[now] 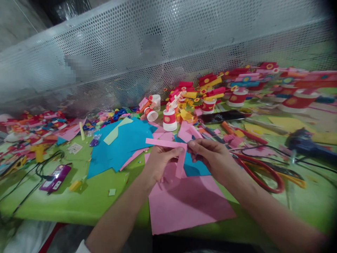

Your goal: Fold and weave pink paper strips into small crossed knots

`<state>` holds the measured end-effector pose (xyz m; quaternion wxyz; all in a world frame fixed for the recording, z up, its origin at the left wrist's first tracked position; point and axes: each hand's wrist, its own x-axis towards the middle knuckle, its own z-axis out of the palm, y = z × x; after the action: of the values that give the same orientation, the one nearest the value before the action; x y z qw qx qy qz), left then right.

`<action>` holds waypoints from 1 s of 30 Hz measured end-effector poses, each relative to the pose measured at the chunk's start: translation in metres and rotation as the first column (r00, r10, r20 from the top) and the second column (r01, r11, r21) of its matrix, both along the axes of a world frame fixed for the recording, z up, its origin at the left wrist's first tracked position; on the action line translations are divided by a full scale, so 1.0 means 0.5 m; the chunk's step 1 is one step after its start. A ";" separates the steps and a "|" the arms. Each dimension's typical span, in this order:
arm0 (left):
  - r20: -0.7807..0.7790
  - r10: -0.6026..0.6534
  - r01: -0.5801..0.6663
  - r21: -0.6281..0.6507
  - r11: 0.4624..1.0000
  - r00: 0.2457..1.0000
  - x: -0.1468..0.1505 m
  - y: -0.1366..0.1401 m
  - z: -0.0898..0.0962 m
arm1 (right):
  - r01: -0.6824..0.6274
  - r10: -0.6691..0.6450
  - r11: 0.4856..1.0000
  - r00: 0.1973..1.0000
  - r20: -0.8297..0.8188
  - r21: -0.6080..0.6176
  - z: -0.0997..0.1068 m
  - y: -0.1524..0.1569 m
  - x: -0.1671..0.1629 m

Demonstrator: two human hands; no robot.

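Between thumb and fingers, my left hand point(160, 160) pinches a pink strip point(181, 163) that is bent or crossed, one part running left and one hanging down. At the strip's right end my right hand point(206, 149) has its fingertips pressed together; whether they grip the strip or only touch it is hard to see. Below both hands lies a large pink sheet point(186, 207), and behind them a blue sheet point(118, 140). Scissors with red handles point(272, 177) rest beside my right forearm.
Several paper cups with red bands point(170, 119) and rolled-paper tops stand at the back. A dark phone point(223, 116) and a glue gun point(310, 142) are on the right. On the left, a purple power strip point(55, 178) trails cables. Behind rises a perforated metal panel point(110, 45).
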<state>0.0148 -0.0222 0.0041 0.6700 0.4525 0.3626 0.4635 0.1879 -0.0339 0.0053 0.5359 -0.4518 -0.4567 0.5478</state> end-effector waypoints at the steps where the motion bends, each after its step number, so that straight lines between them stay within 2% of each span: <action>1: 0.048 -0.007 0.009 -0.051 0.999 0.999 0.000 0.003 -0.002 | -0.006 0.005 1.000 0.999 -0.034 -0.014 -0.003 0.002 0.002; 4: 0.117 0.009 0.009 -0.147 0.989 0.993 0.000 0.008 -0.004 | -0.024 0.022 0.999 0.997 -0.069 -0.033 -0.005 0.005 0.004; 6: 0.134 0.011 0.011 -0.162 0.987 0.991 0.001 0.009 -0.003 | -0.038 0.037 0.999 0.999 -0.036 -0.016 -0.003 0.004 0.003; 9: 0.118 0.020 -0.007 -0.108 0.994 0.993 0.003 0.007 -0.001 | -0.041 0.041 0.999 0.999 0.024 0.004 0.000 0.001 -0.001; 14: -0.023 0.114 -0.113 0.035 0.993 0.993 0.006 -0.003 0.002 | -0.024 0.021 0.999 0.997 0.079 0.042 -0.001 0.000 -0.006; 17: -0.071 0.142 -0.134 0.112 0.985 0.987 0.010 -0.007 0.005 | 0.013 -0.020 0.997 0.995 0.101 0.070 -0.003 -0.001 -0.008; 22: -0.023 0.101 -0.098 0.085 0.991 0.995 0.013 -0.008 0.003 | 0.055 -0.070 0.993 0.987 0.147 0.108 -0.005 -0.002 -0.007; 26: -0.017 0.120 -0.119 0.072 0.990 0.993 0.012 -0.007 0.002 | -0.003 -0.012 0.994 0.990 0.141 0.107 -0.002 -0.002 -0.005; 30: -0.067 0.125 -0.114 0.149 0.982 0.990 0.013 -0.008 -0.002 | -0.003 -0.005 0.995 0.996 0.086 0.098 0.003 -0.003 -0.007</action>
<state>0.0212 -0.0260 0.0033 0.5921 0.4947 0.3800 0.5103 0.1843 -0.0356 0.0071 0.5375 -0.4484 -0.5054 0.5045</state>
